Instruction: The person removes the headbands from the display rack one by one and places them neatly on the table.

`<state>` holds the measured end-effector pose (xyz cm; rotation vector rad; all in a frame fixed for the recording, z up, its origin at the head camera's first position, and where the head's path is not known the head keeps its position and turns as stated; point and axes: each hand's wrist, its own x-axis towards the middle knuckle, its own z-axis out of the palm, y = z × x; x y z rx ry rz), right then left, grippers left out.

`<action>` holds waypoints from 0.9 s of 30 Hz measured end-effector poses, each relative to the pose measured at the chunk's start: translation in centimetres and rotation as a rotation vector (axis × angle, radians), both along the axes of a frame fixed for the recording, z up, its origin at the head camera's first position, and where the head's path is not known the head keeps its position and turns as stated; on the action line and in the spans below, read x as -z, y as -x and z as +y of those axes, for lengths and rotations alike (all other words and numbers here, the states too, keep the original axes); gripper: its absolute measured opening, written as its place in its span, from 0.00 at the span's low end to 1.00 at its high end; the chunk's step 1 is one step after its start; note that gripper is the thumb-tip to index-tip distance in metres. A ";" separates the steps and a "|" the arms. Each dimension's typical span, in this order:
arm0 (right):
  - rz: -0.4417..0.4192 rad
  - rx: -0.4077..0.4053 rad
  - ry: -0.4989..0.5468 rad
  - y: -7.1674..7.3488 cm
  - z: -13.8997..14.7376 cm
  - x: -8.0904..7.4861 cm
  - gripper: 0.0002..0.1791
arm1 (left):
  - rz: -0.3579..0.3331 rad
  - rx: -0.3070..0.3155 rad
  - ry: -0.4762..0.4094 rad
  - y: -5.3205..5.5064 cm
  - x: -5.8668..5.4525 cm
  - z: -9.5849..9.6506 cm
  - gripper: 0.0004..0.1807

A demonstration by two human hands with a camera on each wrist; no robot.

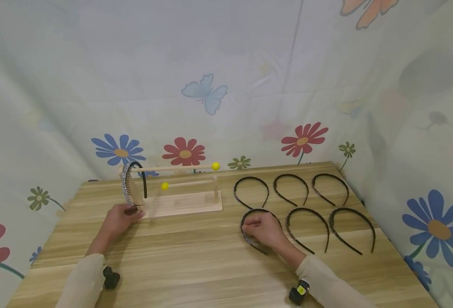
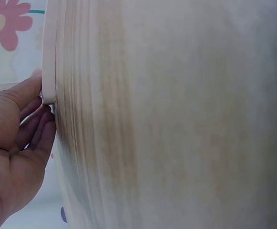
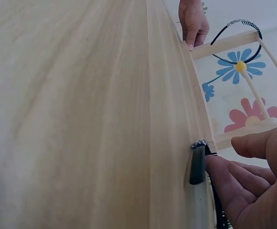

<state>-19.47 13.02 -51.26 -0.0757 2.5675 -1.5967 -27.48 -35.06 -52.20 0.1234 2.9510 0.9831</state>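
Note:
At its left end, a light wooden rack (image 1: 184, 203) is pinched between the thumb and fingers of my left hand (image 1: 120, 220); the left wrist view shows that hand (image 2: 19, 138) at the board's corner. A black headband with a glittery outer side (image 1: 127, 182) hangs on the rack's upper rod, above my left hand. My right hand (image 1: 265, 231) is over another black headband (image 1: 255, 248) lying on the table. In the right wrist view, the fingers of my right hand (image 3: 252, 186) touch that headband (image 3: 197, 164), while the thumb stands apart from them.
Several more black headbands, such as the back-row one (image 1: 268, 188) and the front-right one (image 1: 374, 233), lie in two rows on the wooden table (image 1: 180, 265). Yellow balls (image 1: 216, 166) tip the rack's rods. A flower-printed curtain (image 1: 242, 119) hangs behind the table.

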 end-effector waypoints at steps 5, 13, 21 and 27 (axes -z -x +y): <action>0.066 -0.037 -0.053 0.4 0.2 -1.2 0.12 | 0.000 0.003 -0.002 0.2 0.1 -0.2 0.27; 0.242 -0.133 -0.020 1.8 -1.0 -5.3 0.12 | 0.000 0.004 -0.001 0.0 0.0 -0.2 0.28; 0.375 -0.222 -0.007 3.1 -4.3 -8.5 0.17 | -0.010 -0.003 -0.007 -0.2 -0.1 -0.1 0.27; 0.403 -0.278 0.032 3.6 -7.8 -9.9 0.18 | 0.041 0.014 0.013 0.0 0.0 -0.2 0.21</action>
